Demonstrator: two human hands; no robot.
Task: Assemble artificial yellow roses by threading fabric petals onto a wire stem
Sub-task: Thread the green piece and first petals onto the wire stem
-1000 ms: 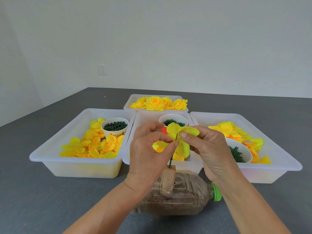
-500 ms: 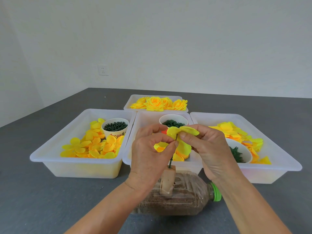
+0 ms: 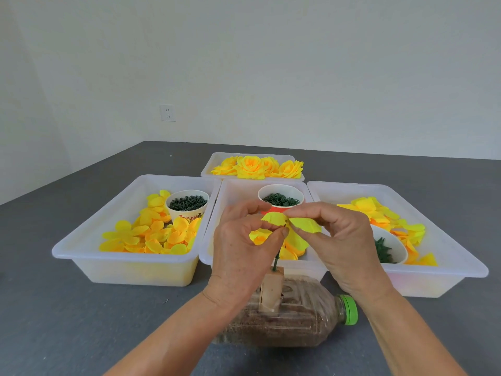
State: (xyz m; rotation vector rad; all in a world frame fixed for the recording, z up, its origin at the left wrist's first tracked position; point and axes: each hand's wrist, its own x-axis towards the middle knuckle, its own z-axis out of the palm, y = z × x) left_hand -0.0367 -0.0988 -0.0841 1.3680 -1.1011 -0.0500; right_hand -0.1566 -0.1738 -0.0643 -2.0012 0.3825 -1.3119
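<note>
A green wire stem [image 3: 276,263] stands upright in a small wooden block [image 3: 272,290] fixed on a plastic bottle [image 3: 292,316] that lies on its side. A yellow fabric petal piece [image 3: 294,226] sits at the stem's top. My left hand [image 3: 241,249] pinches the petal's left lobe and the stem's top between thumb and forefinger. My right hand [image 3: 341,240] pinches the right lobe from the other side. The stem's tip is hidden by fingers and fabric.
Three white trays stand behind the bottle: the left tray [image 3: 81,253] with loose petals and a cup of green parts [image 3: 187,204], the middle tray [image 3: 235,191] with a cup of green rings [image 3: 280,198], the right tray [image 3: 461,256] with petals and a bowl [image 3: 390,248]. A far tray [image 3: 214,161] holds finished roses [image 3: 253,166].
The petal lobes have been bent downward and flatter over the stem's top. Both hands stay pinched on the petal with only small finger shifts.
</note>
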